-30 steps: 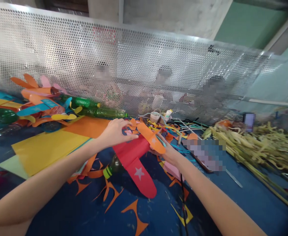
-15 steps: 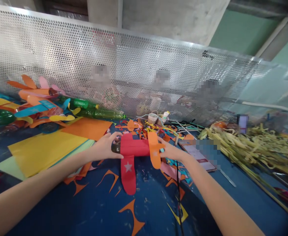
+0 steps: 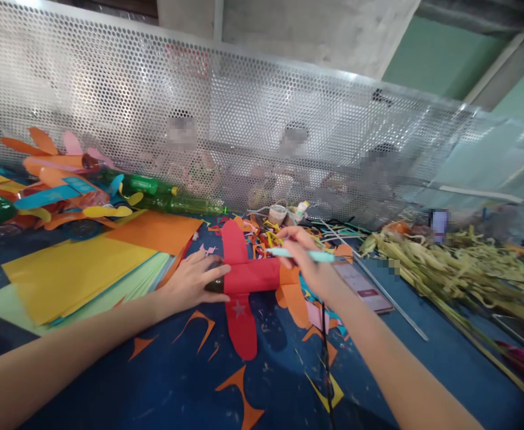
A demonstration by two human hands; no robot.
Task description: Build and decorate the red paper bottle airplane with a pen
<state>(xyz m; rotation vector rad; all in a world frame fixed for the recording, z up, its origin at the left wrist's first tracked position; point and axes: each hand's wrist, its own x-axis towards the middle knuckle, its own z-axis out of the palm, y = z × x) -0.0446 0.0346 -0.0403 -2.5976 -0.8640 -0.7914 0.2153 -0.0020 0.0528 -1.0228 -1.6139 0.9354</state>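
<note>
My left hand grips the dark bottle end of a red toy plane. One red wing with a silver star points toward me, the other points away. An orange paper piece sits at the plane's right end. Above that end, my right hand is closed on a light turquoise pen, its tip pointing left over the plane.
Coloured paper sheets and finished bottle planes lie at the left. Paper scraps dot the blue table. A phone and dried husks are at the right. People sit behind the perforated panel.
My right hand has let go of the plane's right end and now holds the pen. The plane has shifted slightly right, and the orange piece has swung down to the right.
</note>
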